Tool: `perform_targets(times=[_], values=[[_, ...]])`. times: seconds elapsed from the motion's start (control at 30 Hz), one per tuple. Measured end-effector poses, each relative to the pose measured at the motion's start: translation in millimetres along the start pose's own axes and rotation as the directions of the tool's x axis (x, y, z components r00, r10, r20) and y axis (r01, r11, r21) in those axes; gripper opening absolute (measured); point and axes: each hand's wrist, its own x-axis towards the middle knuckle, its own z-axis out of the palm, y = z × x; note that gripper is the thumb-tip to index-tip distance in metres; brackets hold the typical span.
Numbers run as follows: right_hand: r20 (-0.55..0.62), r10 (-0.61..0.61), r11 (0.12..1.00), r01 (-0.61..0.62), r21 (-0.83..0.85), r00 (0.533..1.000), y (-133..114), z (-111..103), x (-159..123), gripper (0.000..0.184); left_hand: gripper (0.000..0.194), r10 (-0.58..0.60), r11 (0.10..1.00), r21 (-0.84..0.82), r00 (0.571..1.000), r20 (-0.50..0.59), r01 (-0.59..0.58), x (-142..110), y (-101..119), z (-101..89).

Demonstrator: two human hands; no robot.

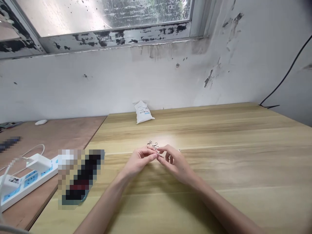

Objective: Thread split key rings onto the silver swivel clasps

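Note:
My left hand [142, 158] and my right hand [176, 161] meet above the middle of the wooden table, fingertips almost touching. Both are closed in a pinch at a tiny shiny metal piece [158, 154]; its exact kind is too small to make out. Just beyond the fingertips lie several silvery metal pieces with ring-like loops [155, 145], partly hidden by the fingers. Another little silvery piece [179, 150] sits to the right, behind my right hand. More metal shows dimly between the right hand's fingers.
A white plastic packet [143, 112] with a printed label rests near the wall. At left, a blurred-out dark phone-like object [83, 175] lies on the wooden table [231, 156]. Beyond it, a white power strip [31, 178] with plugged-in chargers and cables occupies the brown table [73, 130].

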Motion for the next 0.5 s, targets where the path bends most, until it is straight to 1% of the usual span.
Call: perform_targets(times=[0.1, 0.23, 0.3, 0.37, 0.43, 0.5], values=[[0.058, -0.032, 0.997, 0.028, 0.068, 0.998, -0.4, -3.6, -0.5, 0.018, 0.018, 0.003, 1.0, -0.019, 1.0, -0.019, -0.004, 0.5, -3.5, 2.2], [0.062, -0.018, 0.988, 0.008, 0.151, 0.998, -1.0, -5.7, 1.2, 0.02, 0.019, 0.032, 0.999, -0.008, 0.998, -0.061, -0.033, 0.2, -8.2, 3.7], [0.08, 0.027, 0.975, -0.044, 0.22, 0.996, 0.1, -6.4, 2.5, 0.022, 0.019, 0.056, 0.998, 0.029, 0.997, -0.061, -0.055, -0.7, -8.3, 3.0], [0.124, 0.078, 0.94, -0.114, 0.322, 0.989, 1.4, -7.4, 3.5, 0.024, 0.018, 0.086, 0.992, 0.094, 0.996, -0.034, -0.082, -2.0, -6.8, 1.8], [0.194, 0.107, 0.883, -0.183, 0.433, 0.975, 2.1, -9.1, 3.7, 0.026, 0.017, 0.121, 0.976, 0.18, 0.993, 0.01, -0.121, -3.8, -4.4, 0.3], [0.289, 0.119, 0.823, -0.257, 0.506, 0.95, 1.5, -11.2, 3.3, 0.028, 0.015, 0.17, 0.945, 0.277, 0.985, 0.034, -0.173, -5.7, -2.2, -1.4]])
